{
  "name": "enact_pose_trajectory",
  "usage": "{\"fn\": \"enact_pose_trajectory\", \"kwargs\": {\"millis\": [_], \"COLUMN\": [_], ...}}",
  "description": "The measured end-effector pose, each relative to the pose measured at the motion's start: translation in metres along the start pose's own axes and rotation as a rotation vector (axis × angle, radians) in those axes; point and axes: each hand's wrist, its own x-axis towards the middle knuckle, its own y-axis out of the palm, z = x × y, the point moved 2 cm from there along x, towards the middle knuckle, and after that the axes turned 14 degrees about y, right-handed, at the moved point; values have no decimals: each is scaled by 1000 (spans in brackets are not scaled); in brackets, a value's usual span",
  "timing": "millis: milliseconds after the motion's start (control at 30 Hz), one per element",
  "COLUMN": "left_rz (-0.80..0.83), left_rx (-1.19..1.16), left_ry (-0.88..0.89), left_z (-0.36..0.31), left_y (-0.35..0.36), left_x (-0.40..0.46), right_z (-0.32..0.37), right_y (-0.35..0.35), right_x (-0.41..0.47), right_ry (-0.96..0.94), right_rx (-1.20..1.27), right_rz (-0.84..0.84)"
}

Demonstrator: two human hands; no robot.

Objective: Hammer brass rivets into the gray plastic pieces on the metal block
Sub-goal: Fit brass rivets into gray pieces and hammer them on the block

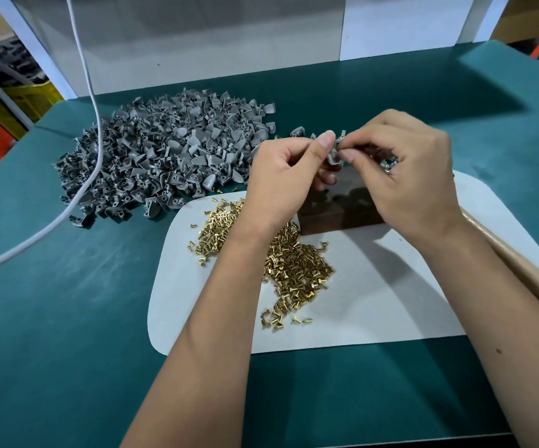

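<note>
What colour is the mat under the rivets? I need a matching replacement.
White, on the green table; the head view shows the mat best.

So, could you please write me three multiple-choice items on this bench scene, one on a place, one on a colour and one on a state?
1. Where does the pile of brass rivets lie?
A. on the white mat
B. on the bare green table
C. on top of the metal block

2. What colour is the table top?
A. red
B. teal green
C. yellow

3. What are the left hand and right hand doing?
A. both lie flat on the table
B. both pinch one gray plastic piece above the metal block
C. one swings a hammer

Answers: 1 A, the rivets spread over the mat; 2 B, the surface is teal; 3 B, fingers of both hands meet on the piece.
</note>
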Motion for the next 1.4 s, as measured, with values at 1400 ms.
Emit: {"fn": "enact_pose_trajectory", "kwargs": {"millis": [1400], "left_rz": [-10], "left_rx": [-356], "left_ry": [-93], "left_z": [-1], "left_y": [-4], "left_x": [-5], "right_z": [-2], "right_y": [0], "right_x": [-2], "right_ry": [21], "right_rx": [-20], "right_rz": [70]}}
